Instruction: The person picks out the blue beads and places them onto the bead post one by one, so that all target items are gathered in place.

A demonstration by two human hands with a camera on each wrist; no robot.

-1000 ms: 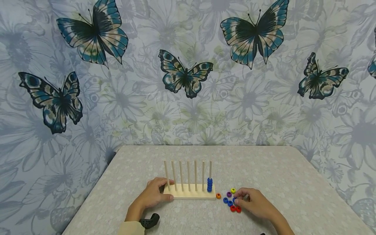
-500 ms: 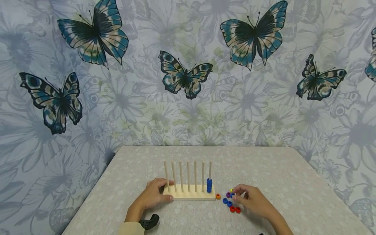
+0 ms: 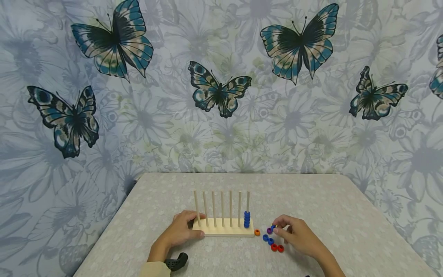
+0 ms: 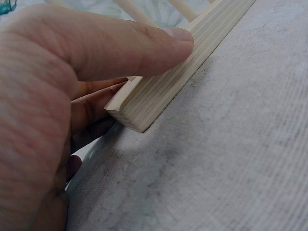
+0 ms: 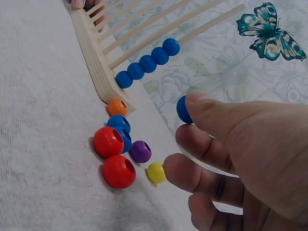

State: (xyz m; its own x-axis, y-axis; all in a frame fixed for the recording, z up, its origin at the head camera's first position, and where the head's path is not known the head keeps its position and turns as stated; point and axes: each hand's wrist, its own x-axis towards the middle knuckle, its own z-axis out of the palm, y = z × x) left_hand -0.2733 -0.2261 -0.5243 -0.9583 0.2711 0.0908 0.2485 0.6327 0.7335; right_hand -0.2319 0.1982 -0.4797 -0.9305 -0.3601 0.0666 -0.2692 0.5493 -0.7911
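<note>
A wooden peg stand [image 3: 228,231] with several upright pegs is gripped at its left end by my left hand [image 3: 180,229]. In the left wrist view the thumb lies along its front face, with fingers behind. Several blue beads [image 5: 147,63] are stacked on the rightmost peg. My right hand [image 3: 298,235] pinches a blue bead [image 5: 182,109] between thumb and index finger, above the loose beads. Those on the table are an orange bead [image 5: 117,107], two blue beads [image 3: 268,239], two red beads [image 5: 119,172], a purple bead [image 5: 140,151] and a yellow bead [image 5: 156,173].
The table [image 3: 311,196] wears a pale patterned cloth. Behind it stands a wall [image 3: 221,142] with flowers and butterflies. A black strap device [image 3: 177,261] sits at the left wrist. The orange bead lies close to the stand's right end.
The right hand has lifted slightly from the loose beads and shifted a little left, with the blue bead in its pinch. The left hand and the stand have stayed put.
</note>
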